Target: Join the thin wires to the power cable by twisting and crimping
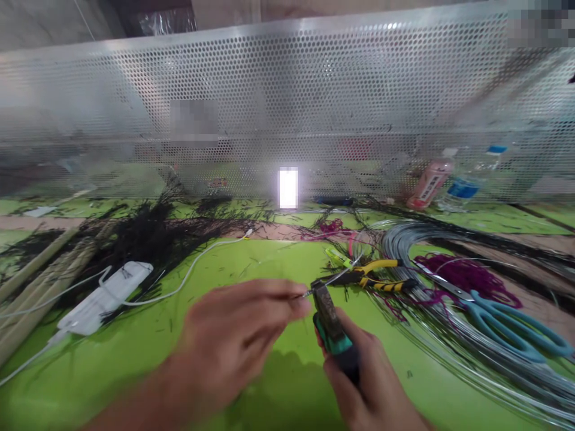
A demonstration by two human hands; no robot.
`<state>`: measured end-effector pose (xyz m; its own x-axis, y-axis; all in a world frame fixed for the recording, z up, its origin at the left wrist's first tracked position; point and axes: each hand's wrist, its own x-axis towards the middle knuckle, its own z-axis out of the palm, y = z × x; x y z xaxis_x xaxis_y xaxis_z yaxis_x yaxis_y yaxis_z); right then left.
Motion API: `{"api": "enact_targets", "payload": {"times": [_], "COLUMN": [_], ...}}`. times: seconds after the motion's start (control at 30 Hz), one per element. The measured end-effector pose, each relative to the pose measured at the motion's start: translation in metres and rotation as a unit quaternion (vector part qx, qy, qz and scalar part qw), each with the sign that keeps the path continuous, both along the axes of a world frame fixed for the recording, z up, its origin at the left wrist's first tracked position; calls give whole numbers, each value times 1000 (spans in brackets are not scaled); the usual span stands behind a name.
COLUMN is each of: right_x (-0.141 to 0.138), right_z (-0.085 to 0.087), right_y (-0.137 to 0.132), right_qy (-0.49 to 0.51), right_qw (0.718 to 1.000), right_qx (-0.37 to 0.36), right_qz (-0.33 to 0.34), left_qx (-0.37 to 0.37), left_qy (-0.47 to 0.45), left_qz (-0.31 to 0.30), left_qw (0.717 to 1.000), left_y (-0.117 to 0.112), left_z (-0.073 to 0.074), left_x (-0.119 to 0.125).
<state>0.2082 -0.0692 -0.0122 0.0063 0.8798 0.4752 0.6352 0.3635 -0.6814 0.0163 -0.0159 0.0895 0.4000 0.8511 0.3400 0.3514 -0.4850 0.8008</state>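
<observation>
My right hand (372, 383) is wrapped round the teal and black handles of a pair of pliers (330, 323), jaws pointing up and away. The jaws meet a thin silver wire (335, 278) that runs up to the right. My left hand (238, 335) is closed in a pinch, its fingertips at the wire's near end right beside the plier jaws. Both hands hover over the green table (269, 263). The picture is blurred by motion.
Yellow-handled pliers (377, 275), a coil of grey wire (408, 245), teal scissors (507, 323) and purple thread (467, 275) lie to the right. A white power bank with cable (105, 296) and black fibres (148, 233) lie left. A perforated metal screen (287, 108) stands behind, with bottles (462, 179).
</observation>
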Motion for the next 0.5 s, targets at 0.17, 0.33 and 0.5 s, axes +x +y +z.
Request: {"api": "enact_targets", "payload": {"times": [0.17, 0.33, 0.5], "right_x": [-1, 0, 2], "right_z": [-2, -1, 4], "right_y": [4, 5, 0], "right_qy": [5, 1, -24], "right_qw": [999, 999, 999], "right_qx": [1, 19, 10], "right_qz": [32, 29, 31], "left_qx": [-343, -414, -367], "left_qy": [-47, -5, 60], "left_qz": [-158, -180, -158], "left_qw": [925, 893, 915], "left_y": [31, 45, 37], "left_z": [17, 25, 33], "left_x": [-2, -3, 1]}}
